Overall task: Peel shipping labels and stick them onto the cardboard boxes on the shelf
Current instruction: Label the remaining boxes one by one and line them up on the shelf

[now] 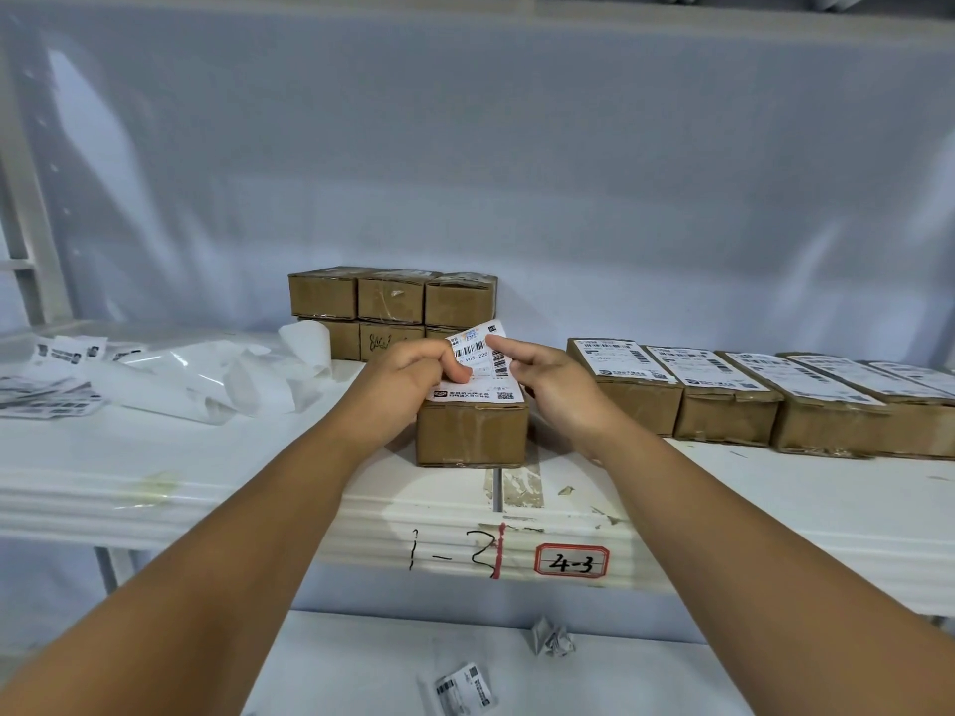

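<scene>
A person stands at a white shelf (pixel 206 457), laying a shipping label (pixel 483 369) onto a small cardboard box (pixel 471 431) near its front edge. The label's near end lies on the box top and its far end tilts up, not yet stuck. The left hand (pixel 413 377) curls its fingers onto the label, gripping it. The right hand (pixel 550 387) touches the raised edge with a straight forefinger; whether its thumb pinches behind I cannot tell. Next, I judge, the raised end wants lowering squarely and smoothing flat. Labelled boxes (pixel 723 400) stand in a row to the right, and bare boxes (pixel 393 302) behind are partly hidden by the hands
</scene>
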Demonstrator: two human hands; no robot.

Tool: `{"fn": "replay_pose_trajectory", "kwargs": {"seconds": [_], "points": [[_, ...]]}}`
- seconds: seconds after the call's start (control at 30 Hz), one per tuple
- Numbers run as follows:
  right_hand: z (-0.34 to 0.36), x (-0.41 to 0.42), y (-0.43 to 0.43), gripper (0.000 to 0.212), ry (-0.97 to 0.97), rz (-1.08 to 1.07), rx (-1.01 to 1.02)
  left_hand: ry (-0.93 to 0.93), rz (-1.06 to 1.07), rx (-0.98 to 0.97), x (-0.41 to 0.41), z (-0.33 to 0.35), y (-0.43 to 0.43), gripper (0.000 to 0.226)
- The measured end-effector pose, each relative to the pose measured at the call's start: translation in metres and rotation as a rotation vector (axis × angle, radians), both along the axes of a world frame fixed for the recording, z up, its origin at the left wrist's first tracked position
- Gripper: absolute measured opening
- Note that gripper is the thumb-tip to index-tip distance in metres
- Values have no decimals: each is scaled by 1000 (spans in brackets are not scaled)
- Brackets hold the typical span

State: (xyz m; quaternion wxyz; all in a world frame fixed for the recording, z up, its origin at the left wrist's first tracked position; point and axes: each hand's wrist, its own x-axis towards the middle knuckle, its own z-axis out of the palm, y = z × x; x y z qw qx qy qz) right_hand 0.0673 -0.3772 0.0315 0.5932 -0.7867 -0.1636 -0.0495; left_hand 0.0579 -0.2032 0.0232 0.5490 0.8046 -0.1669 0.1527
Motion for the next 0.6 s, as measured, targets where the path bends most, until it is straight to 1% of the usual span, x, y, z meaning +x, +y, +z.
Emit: {"fn": "replay_pose_trajectory", "kwargs": {"seconds": [0.23, 0.4, 0.6], "points": [[-3, 10, 0, 39, 0, -15, -39, -41, 20, 21, 0, 1, 0, 44], [-4, 15, 2, 46, 35, 25, 96, -37, 16, -5, -2, 3, -1, 44], [-5, 21, 1, 52, 130, -6, 200, -37, 3, -20, -4, 4, -1, 40]]}}
